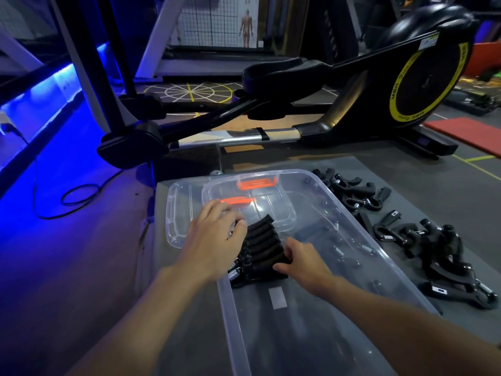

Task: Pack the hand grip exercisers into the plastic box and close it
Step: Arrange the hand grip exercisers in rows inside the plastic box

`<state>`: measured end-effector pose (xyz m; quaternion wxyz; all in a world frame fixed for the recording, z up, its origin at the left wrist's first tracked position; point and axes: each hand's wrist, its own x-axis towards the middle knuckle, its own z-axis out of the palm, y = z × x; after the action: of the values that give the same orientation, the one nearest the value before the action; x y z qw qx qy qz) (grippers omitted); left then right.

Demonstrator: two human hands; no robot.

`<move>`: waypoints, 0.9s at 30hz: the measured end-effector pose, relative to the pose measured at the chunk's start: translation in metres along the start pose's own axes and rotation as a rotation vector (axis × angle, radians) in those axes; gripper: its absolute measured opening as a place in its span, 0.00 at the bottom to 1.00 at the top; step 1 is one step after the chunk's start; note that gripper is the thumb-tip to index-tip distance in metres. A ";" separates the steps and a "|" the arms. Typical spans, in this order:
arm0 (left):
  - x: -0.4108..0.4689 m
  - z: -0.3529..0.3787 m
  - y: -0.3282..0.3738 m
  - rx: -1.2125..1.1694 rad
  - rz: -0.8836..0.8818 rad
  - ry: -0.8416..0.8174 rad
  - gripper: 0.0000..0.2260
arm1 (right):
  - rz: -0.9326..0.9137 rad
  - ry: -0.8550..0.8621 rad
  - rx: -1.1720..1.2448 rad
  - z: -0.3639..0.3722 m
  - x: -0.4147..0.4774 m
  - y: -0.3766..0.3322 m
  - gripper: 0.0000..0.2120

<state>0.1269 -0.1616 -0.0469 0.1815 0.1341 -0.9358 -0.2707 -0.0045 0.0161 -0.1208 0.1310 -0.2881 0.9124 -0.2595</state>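
We grasp the row of hand grip exercisers (260, 240) endwise between left hand (217, 240) and right hand (301, 263) in the plastic box (225, 308); loose exercisers (433, 253) lie beyond the right hand.

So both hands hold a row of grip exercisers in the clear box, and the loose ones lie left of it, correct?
Not quite: the head view shows the loose exercisers right of the clear box, not left. The left hand and right hand do hold the row inside it.
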 end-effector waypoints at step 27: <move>0.061 0.103 0.158 0.004 0.308 -0.241 0.19 | 0.279 0.400 0.079 -0.169 -0.061 0.123 0.05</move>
<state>0.0060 -0.0065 -0.0236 0.1073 -0.0439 -0.9608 -0.2519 -0.0779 0.2052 -0.0426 -0.0063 -0.0968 0.9403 -0.3262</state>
